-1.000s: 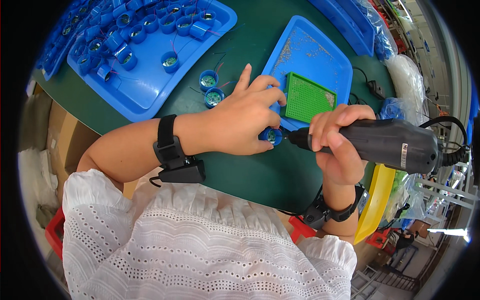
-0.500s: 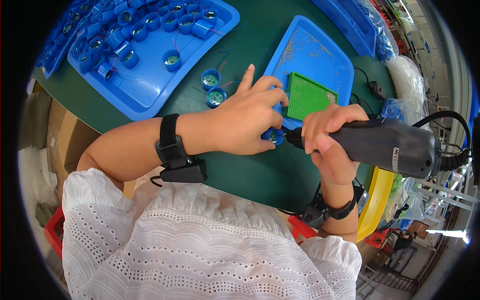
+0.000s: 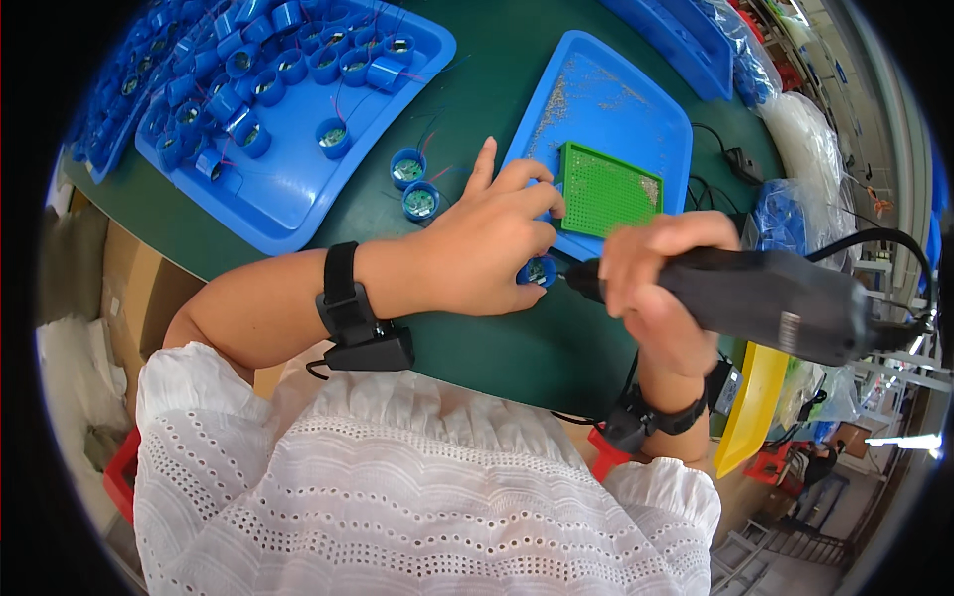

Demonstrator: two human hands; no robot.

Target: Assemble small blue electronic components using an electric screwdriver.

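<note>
My left hand [image 3: 487, 238] pinches a small round blue cup [image 3: 538, 272] between thumb and fingers, low over the green table, its index finger raised. Inside the cup a circuit board shows in part; my fingers cover the rest. My right hand [image 3: 661, 288], blurred by motion, is wrapped round a dark electric screwdriver [image 3: 780, 303]. The tool lies nearly level, its nose pointing left at the cup. Whether its bit touches a screw is too small to tell. Beyond my left wrist stand two more cups with boards and thin wires, a nearer cup [image 3: 420, 203] and a farther cup [image 3: 407, 168].
A blue tray [image 3: 283, 204] at the far left bears many such cups. Right of centre, a second blue tray [image 3: 636, 94] holds scattered small screws and a green perforated plate [image 3: 606, 189]. A yellow bin [image 3: 752, 407] stands at the right edge; the screwdriver's black cable [image 3: 884, 234] curves behind it.
The view has shifted slightly, so the trays appear farther left. My right hand and the screwdriver have moved a little and are now blurred. My left hand keeps its pinch on the cup.
</note>
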